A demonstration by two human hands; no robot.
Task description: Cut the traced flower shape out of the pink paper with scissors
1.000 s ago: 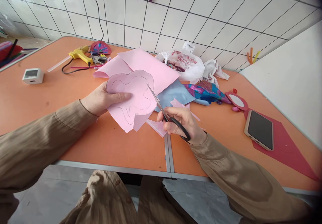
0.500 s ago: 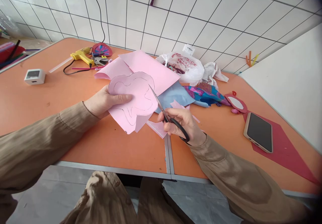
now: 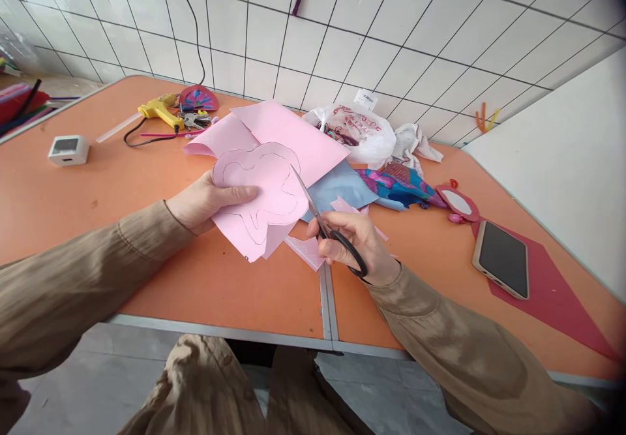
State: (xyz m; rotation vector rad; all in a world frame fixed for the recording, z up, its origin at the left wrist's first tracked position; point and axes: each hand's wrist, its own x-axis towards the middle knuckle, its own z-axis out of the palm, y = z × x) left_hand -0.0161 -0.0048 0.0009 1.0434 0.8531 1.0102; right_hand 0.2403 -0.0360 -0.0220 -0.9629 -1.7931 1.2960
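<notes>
My left hand (image 3: 208,201) grips a pink sheet (image 3: 268,190) by its left edge, thumb on top. A wavy double outline is drawn on the sheet, and its upper edge follows the outer line. My right hand (image 3: 359,242) holds black-handled scissors (image 3: 313,208), fingers in the loops. The blades point up and left, their tip over the upper right part of the drawn shape. Behind lie a larger pink sheet (image 3: 306,138) and a blue sheet (image 3: 342,186). Pink offcuts (image 3: 307,251) rest on the orange table (image 3: 235,295) beside the scissors.
A yellow glue gun (image 3: 161,110), keys (image 3: 196,120) and a white box-shaped device (image 3: 69,150) are at the left. Rearward sits a white plastic bag (image 3: 364,135). To the right are patterned fabric (image 3: 403,186) and a phone (image 3: 503,259) on red sheet material (image 3: 557,285).
The view has shifted very slightly. Both hands, the pink sheet and the scissors keep nearly the same position.
</notes>
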